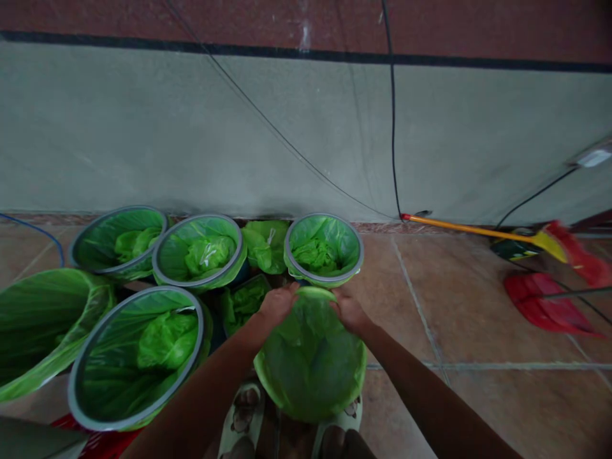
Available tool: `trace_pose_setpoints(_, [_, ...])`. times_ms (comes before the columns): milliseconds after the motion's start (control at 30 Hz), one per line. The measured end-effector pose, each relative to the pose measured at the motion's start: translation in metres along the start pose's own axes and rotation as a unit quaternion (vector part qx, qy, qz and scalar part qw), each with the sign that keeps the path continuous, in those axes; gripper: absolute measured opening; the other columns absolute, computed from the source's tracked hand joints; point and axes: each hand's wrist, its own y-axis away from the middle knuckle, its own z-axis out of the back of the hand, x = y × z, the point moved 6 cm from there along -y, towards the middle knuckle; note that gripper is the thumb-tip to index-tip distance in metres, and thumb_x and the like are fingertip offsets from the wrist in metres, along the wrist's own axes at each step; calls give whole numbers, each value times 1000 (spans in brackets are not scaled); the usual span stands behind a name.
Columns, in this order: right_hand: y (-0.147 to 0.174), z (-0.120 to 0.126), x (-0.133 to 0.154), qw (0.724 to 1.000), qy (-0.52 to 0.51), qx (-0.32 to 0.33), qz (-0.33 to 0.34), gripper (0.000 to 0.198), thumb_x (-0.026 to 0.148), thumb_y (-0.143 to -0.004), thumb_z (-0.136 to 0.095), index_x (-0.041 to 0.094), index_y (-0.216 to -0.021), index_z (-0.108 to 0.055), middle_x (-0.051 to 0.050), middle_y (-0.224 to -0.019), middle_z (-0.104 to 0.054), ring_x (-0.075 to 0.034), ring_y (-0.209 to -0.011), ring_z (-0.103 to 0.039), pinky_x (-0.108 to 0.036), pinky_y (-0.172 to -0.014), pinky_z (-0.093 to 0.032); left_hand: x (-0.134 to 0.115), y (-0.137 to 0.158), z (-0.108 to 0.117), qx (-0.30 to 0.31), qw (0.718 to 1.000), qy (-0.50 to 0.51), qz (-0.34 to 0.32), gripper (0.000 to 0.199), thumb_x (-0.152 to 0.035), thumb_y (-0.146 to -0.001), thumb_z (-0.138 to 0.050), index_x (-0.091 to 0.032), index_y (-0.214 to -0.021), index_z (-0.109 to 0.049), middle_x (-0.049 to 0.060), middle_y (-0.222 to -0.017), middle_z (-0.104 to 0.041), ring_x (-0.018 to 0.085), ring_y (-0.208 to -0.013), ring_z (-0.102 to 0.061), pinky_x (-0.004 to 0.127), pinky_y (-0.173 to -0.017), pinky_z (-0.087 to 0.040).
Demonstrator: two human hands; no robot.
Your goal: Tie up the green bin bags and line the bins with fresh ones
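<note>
Right in front of me, above my feet, is a bin lined with a green plastic bag. My left hand grips its far rim on the left side. At the right of that rim, my right hand is closed on the edge of the bag. The bag is folded over the rim and looks slack inside. Just beyond my hands stands another lined bin with a crumpled green bag in it. Some of my fingers are hidden behind the rim.
Several grey-rimmed bins with green liners, such as one bin, stand at the left. A loose green bag lies by the wall. On the right are an orange-handled broom and a red dustpan. A black cable hangs down the wall.
</note>
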Motion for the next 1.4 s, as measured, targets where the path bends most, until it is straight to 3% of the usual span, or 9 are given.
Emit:
trace_pose_setpoints(167, [3,5,2,1000,-28,6,-11,45,30,-93,-40,13,-134,-47,-13,-109,-70,-23,-98,-65,-30,-84,-46,-3,2,6,-4,999,-15,38,35,-30,-94,-46,-19,-127,-49,11,-113,-68,23,-103,-66,33,-87,-51])
trace_pose_setpoints(333, [32,-4,-17,992,-73,-62,-86,41,32,-93,-36,13,-124,-53,-12,-102,-70,-24,-93,-66,-32,-81,-47,0,22,28,-67,996,36,46,74,-39,-79,-67,-17,-142,-36,15,-134,-56,28,-121,-56,40,-102,-43])
trace_pose_setpoints(467, [77,-22,-34,966,-75,-125,-214,45,37,-95,-28,11,-125,-49,-14,-97,-70,-26,-87,-68,-34,-74,-49,17,38,46,-111,983,132,70,71,-42,-79,-66,-14,-139,-42,15,-136,-54,26,-124,-53,37,-105,-41])
trace_pose_setpoints(567, [99,-30,-32,964,-69,-103,-236,56,47,-95,-29,10,-134,-42,-17,-104,-69,-29,-91,-68,-37,-77,-50,20,37,60,-144,972,165,80,58,-40,-85,-59,-13,-135,-48,13,-132,-58,24,-120,-56,35,-104,-42])
trace_pose_setpoints(733, [75,11,-23,974,-24,-149,-170,63,52,-94,-30,9,-140,-39,-22,-132,-56,-33,-117,-58,-45,-93,-46,11,8,60,-150,974,139,100,36,-33,-95,-45,-14,-122,-60,12,-120,-66,20,-114,-60,30,-101,-43])
trace_pose_setpoints(867, [14,34,-4,990,-45,-131,-33,47,39,-98,-26,13,-119,-58,-17,-118,-65,-25,-111,-61,-37,-96,-45,13,-13,32,-77,975,131,165,43,-34,-100,-29,-15,-109,-66,12,-109,-71,19,-103,-66,28,-91,-47])
trace_pose_setpoints(1033, [-13,10,-4,999,-27,-38,0,41,39,-98,-31,15,-115,-59,-13,-99,-71,-25,-93,-67,-35,-86,-49,14,-3,9,-52,978,122,159,45,-38,-100,-29,-17,-104,-68,11,-107,-72,21,-100,-67,28,-87,-47])
trace_pose_setpoints(1200, [2,-3,-17,998,-39,-56,-2,51,34,-96,-35,11,-141,-38,-16,-117,-67,-26,-105,-64,-36,-92,-48,9,17,5,-49,992,58,98,33,-40,-96,-41,-22,-116,-61,7,-104,-72,21,-97,-67,29,-85,-48])
trace_pose_setpoints(1400, [10,2,-16,997,-37,-61,-19,51,33,-96,-35,11,-141,-39,-15,-123,-64,-25,-107,-64,-36,-95,-47,8,19,10,-16,992,10,125,34,-33,-91,-51,-18,-122,-55,11,-106,-71,24,-102,-66,32,-86,-49])
